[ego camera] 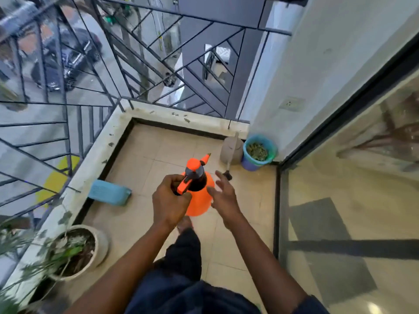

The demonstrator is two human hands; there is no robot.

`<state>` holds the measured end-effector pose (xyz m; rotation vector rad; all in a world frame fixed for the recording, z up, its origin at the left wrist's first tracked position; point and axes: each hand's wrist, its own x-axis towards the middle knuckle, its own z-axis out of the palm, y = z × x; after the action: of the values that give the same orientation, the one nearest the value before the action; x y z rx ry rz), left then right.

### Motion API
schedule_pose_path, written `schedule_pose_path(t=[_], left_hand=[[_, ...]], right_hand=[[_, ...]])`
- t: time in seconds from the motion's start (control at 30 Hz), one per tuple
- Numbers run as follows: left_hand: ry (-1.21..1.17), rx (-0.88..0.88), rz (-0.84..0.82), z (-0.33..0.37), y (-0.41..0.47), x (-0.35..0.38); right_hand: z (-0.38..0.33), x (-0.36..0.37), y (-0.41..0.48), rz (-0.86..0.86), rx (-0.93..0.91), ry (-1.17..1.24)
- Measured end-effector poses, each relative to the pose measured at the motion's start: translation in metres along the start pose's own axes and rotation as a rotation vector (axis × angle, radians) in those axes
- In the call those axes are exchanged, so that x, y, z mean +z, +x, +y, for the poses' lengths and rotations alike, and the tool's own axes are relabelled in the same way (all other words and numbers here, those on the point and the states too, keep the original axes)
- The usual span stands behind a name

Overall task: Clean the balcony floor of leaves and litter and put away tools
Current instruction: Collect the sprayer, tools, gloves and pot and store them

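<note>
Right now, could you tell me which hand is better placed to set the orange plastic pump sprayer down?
Probably the left. The left hand grips the orange plastic pump sprayer by its top handle, so it controls it. The right hand is open beside it, holding nothing.

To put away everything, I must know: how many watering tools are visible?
2. The orange pressure sprayer, gripped by the left hand; the grey watering can on the floor beside the blue bucket. Others may be hidden out of view.
</note>
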<state>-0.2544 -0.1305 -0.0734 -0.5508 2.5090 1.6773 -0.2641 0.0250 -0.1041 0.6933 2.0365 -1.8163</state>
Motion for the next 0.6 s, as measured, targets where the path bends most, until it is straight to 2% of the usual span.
schedule_pose_path(t=[0.13, 0.27, 0.43, 0.6], left_hand=[[-0.011, -0.084, -0.031, 0.025, 0.067, 0.018], [0.036, -0.078, -0.099, 0.041, 0.132, 0.034], [0.126, -0.091, -0.145, 0.05, 0.191, 0.054], [0.163, -0.132, -0.159, 0.047, 0.245, 0.084]], right_hand=[[-0.065, -0.009, 0.061, 0.003, 0.027, 0.124], [-0.11, -0.006, 0.127, -0.014, 0.017, 0.15], [-0.137, -0.004, 0.192, 0.027, 0.161, 0.217], [-0.158, -0.01, 0.26, -0.062, 0.235, 0.18]])
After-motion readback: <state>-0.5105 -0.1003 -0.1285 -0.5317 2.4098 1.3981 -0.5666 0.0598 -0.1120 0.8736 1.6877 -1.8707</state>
